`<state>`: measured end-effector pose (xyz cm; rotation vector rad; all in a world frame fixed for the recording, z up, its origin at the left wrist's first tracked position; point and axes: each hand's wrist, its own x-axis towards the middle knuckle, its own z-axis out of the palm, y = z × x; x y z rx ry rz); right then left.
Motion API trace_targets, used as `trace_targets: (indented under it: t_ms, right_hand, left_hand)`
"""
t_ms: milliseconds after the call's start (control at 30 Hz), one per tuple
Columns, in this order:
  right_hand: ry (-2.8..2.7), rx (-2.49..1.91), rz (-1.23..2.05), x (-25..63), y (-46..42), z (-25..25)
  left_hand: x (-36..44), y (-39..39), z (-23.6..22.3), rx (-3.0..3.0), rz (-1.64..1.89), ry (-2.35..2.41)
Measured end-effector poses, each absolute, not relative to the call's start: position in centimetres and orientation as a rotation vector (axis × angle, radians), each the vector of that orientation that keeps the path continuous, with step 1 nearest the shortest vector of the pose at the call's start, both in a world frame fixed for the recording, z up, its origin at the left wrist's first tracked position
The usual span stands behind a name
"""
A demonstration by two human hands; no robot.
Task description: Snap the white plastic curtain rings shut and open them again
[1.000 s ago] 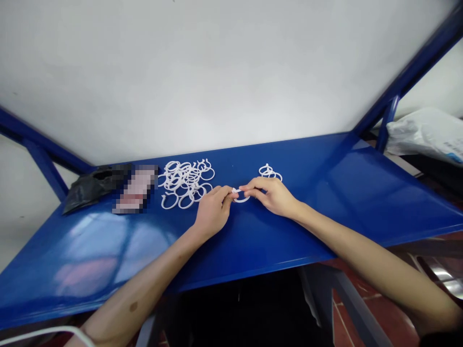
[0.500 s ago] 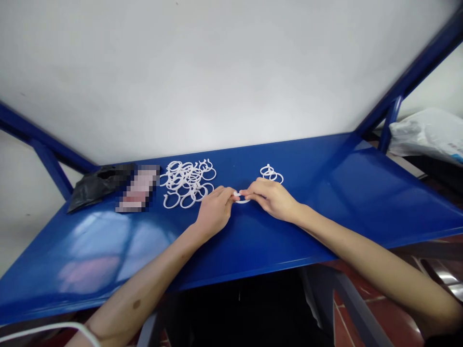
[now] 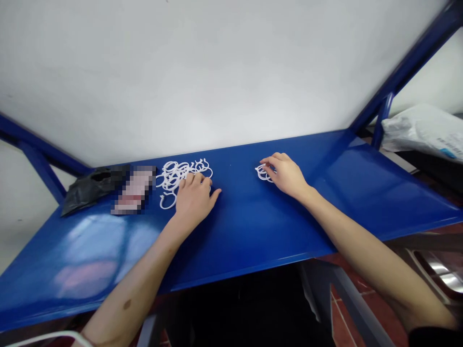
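My left hand [image 3: 194, 197] lies palm down over the near right part of a loose pile of white plastic curtain rings [image 3: 170, 167], fingers stretched forward and thumb spread out to the side. It covers some of the rings. Several in the pile are unclasped, their ends standing apart. Farther right, my right hand [image 3: 287, 174] is at a small group of white rings [image 3: 263, 174], with thumb and forefinger pinched at a ring's upper edge. The hand partly hides that group, so single rings are hard to tell apart.
The rings lie on a blue table [image 3: 235, 231] against a pale wall [image 3: 224, 72]. Left of the big pile are a blurred-out flat pink item [image 3: 135, 190] and a black plastic bag [image 3: 85, 190]. A white plastic bag [image 3: 423, 132] sits beyond the right end.
Both hands were together at mid-table on one ring. They have parted: the left moved left over the big pile, the right brought the ring up to the small group.
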<state>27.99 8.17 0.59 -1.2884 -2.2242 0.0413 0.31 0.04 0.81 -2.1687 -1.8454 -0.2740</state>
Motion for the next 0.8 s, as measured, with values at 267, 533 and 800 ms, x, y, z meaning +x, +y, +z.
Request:
trace_targets:
  t_ms: [267, 533, 800]
  right_hand:
    - [-2.21, -1.321, 0.021, 28.4, 8.6, 0.3]
    - [-2.218, -1.317, 0.039, 28.1, 8.1, 0.6]
    - [-2.246, -1.275, 0.014, 27.8, 7.8, 0.6]
  left_hand:
    - [0.3, 0.1, 0.8, -2.226, -0.26, -1.855]
    - [0.3, 0.2, 0.1, -2.27, -0.508, -1.775]
    - [1.3, -0.1, 0.7, -2.315, -0.752, -1.822]
